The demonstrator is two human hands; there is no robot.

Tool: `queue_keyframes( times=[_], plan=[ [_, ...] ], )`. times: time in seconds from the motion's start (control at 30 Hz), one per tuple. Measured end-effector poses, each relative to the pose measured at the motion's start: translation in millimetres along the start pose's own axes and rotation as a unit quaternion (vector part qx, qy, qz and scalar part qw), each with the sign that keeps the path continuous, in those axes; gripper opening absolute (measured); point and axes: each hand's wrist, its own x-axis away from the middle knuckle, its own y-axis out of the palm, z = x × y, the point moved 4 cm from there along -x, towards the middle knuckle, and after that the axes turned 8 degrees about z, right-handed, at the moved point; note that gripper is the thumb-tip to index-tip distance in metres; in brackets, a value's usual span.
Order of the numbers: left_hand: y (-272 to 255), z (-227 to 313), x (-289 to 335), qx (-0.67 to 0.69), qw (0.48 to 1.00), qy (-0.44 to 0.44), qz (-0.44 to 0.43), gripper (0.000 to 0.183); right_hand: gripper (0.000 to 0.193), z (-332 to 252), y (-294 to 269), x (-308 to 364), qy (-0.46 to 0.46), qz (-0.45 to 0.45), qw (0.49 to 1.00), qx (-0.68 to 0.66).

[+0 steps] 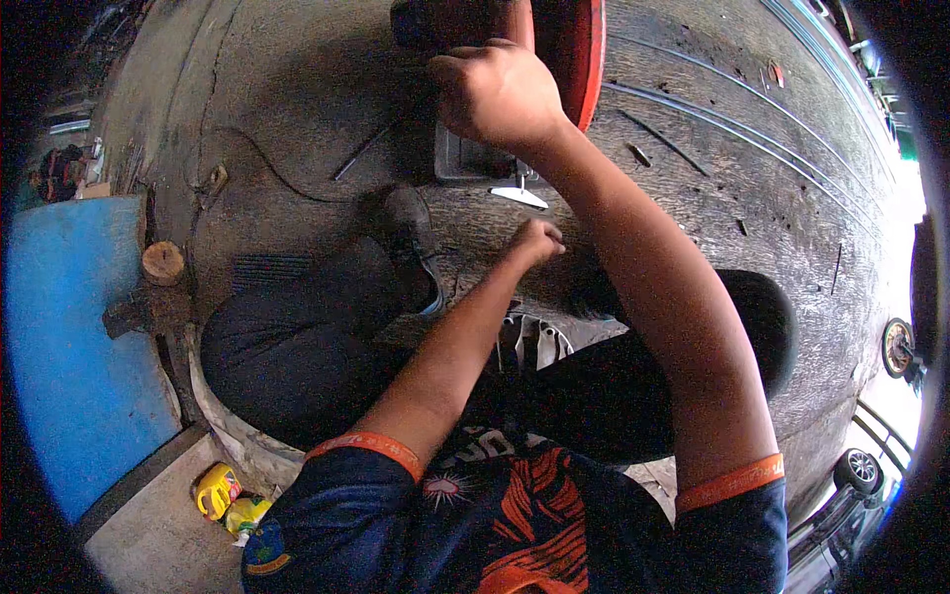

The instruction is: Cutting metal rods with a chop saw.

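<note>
A red cut-off saw (586, 59) with a dark motor (435, 22) stands at the top, on a dark metal base (463, 163). Over it, my right hand (500, 94) is closed at its handle, which the hand mostly hides. A silver T-shaped crank (519, 197) sticks out of the near side of the base. Just below the crank is my left hand (537, 241), apart from it, its fingers curled in. Whatever those fingers may hold is hidden.
Long metal rods (732, 119) lie across the worn ground at right, near short dark offcuts (640, 154). A black cable (262, 158) curves at left. Beyond my boot (411, 233) are a blue sheet (84, 327), a round wood piece (163, 262) and a yellow container (216, 492).
</note>
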Motion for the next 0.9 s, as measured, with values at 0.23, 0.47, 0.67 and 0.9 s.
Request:
queue_keyframes(
  times=[0.23,0.47,0.67,0.9],
  plan=[
    [-11,-34,-9,0.219,0.925,-0.098,0.296,0.051,0.024,2,0,1,-0.023,0.057,0.998,-0.007],
    [32,-18,59,-0.192,0.948,0.219,-0.129,0.026,0.021,2,1,1,-0.022,0.053,0.998,-0.020],
    [8,-77,-2,-0.094,0.926,-0.086,0.355,0.047,0.027,4,-2,2,-0.012,0.025,1.000,-0.002],
    [-10,24,27,-0.219,0.910,0.336,0.103,0.034,0.029,3,3,2,-0.007,0.025,1.000,-0.005]
  ],
)
